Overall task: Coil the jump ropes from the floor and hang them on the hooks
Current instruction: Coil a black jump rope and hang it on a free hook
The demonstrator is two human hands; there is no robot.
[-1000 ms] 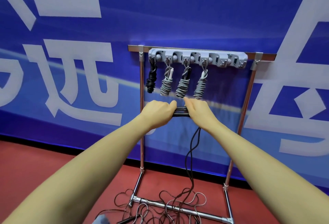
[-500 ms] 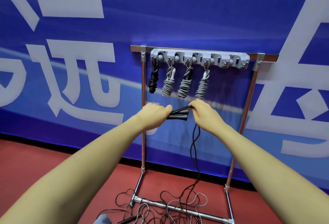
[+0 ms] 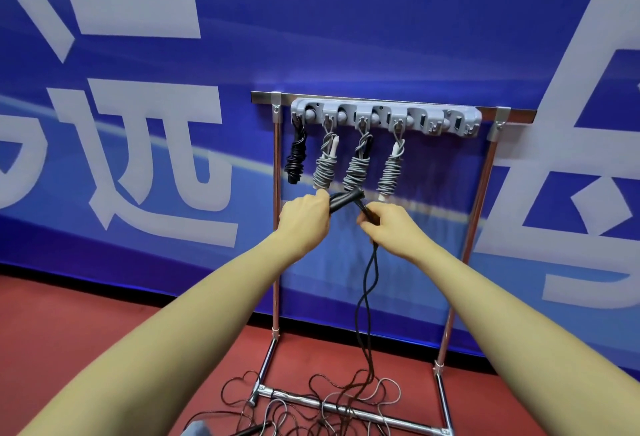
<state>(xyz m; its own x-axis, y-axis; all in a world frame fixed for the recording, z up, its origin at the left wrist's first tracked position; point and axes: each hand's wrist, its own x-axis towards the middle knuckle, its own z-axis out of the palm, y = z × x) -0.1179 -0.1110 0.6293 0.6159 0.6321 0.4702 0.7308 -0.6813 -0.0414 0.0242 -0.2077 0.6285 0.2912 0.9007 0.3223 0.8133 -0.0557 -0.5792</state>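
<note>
My left hand (image 3: 304,219) grips the black handles (image 3: 346,199) of a jump rope in front of the rack, tips tilted up to the right. My right hand (image 3: 389,226) pinches the black cord (image 3: 367,283) right beside the handles. Two strands of that cord hang down, twisted, to the floor. Above, a grey hook bar (image 3: 386,117) carries one black coiled rope (image 3: 296,156) and three grey coiled ropes (image 3: 356,167). The two hooks at the bar's right end (image 3: 460,123) are bare.
A chrome rack frame (image 3: 479,200) stands against a blue banner wall. Its base bar (image 3: 332,408) lies on the red floor amid a tangle of loose black and grey cords (image 3: 311,401). Another black handle (image 3: 249,430) lies at the bottom edge.
The handles went from level to tilted up at the right. My right hand slid off the handle ends and lower, onto the cord. Both hands sit slightly higher.
</note>
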